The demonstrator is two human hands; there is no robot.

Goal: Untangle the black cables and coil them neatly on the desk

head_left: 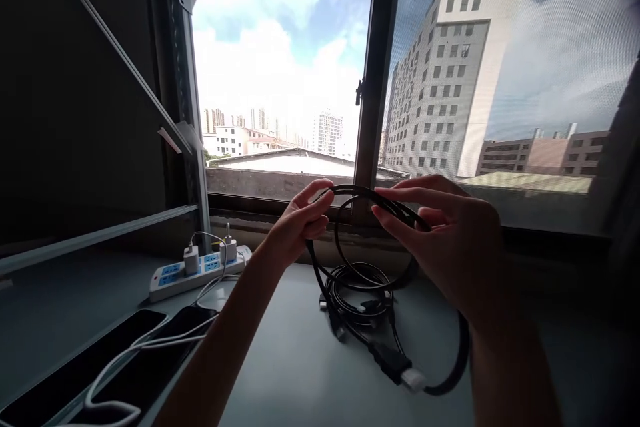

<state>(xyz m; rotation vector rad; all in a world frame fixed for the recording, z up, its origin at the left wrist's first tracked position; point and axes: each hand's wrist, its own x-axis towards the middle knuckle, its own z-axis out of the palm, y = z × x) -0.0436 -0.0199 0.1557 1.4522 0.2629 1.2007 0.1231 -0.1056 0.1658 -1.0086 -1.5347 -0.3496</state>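
Observation:
A black cable [355,189] with loose loops is stretched between my two hands, above the tabletop. My left hand [305,217] pinches it at the left side of the loop, thumb against fingers. On the right, my right hand [440,227] grips the bundled strands between thumb and fingers. One end of a cable hangs low in front, with a black connector [393,361] that has a pale, blurred tip. Beneath the held loops, a coil of thinner black cable [345,280] lies on the table, with small plugs showing at its edge.
A white power strip [200,272] with blue sockets and plugged-in chargers stands at the left on the grey table [285,373]. Two dark, flat phone-like devices [85,363] with white cords [145,341] lie nearer. Behind the table is a window [377,80] with a dark frame.

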